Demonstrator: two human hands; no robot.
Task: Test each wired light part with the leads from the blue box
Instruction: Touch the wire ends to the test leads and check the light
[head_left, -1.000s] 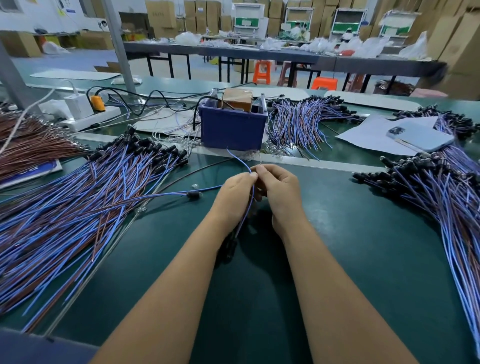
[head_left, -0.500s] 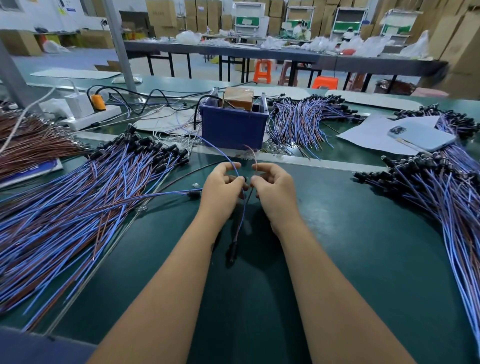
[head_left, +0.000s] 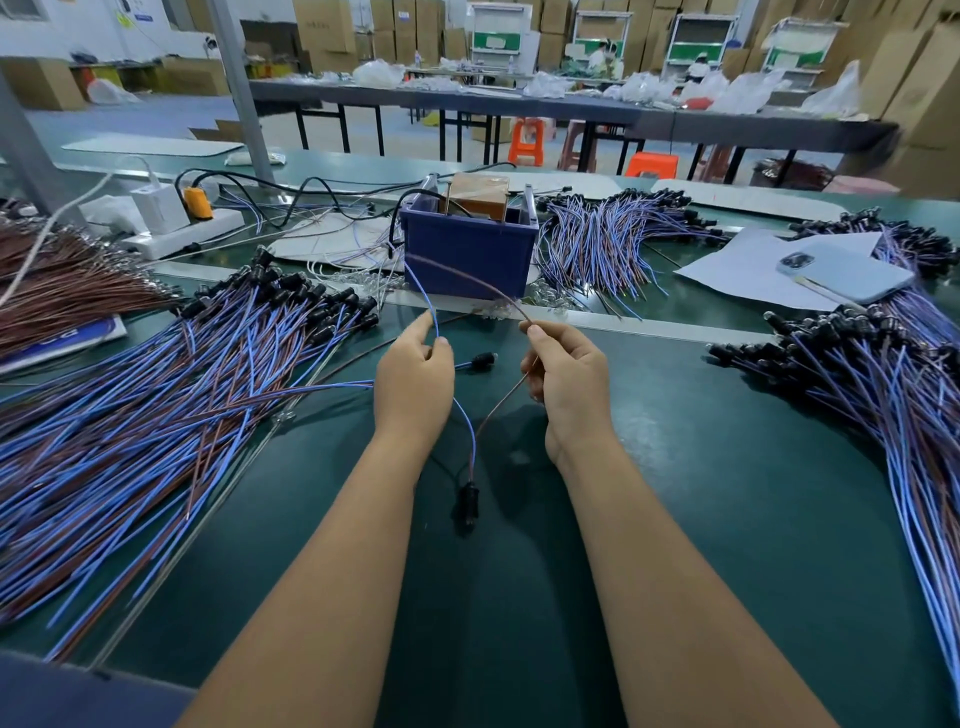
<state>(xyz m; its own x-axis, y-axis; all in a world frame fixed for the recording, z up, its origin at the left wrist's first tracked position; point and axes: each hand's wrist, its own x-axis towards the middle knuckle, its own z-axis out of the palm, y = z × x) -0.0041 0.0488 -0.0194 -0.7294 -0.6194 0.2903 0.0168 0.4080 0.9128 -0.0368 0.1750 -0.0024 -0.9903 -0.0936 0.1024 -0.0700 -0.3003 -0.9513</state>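
Item held: one wired light part (head_left: 467, 501), black body hanging just above the green bench mat (head_left: 675, 519) between the two forearms, with two wires rising from it in a V.
Left hand (head_left: 413, 379): fingers curled, thumb and forefinger clamped on the blue wire (head_left: 470, 431), whose free end arcs up toward the blue box (head_left: 470, 254).
Right hand (head_left: 569, 379): fingers curled, thumb and fingertip pinching the brown wire (head_left: 496, 410), whose free end also runs up toward the box front.
The hands are apart and the wires spread.
Blue box: stands beyond the hands across a pale strip, holding a brown block (head_left: 478, 195); thin leads trail from it, too fine to follow.
Left pile (head_left: 156, 405): blue and brown wired parts fanned over the mat.
Right pile (head_left: 883, 395): the same kind, near the right edge.
Far pile (head_left: 613, 244): just right of the box.
Other: a phone (head_left: 844, 270) on white paper (head_left: 727, 270); a white power strip (head_left: 176, 231) at left.
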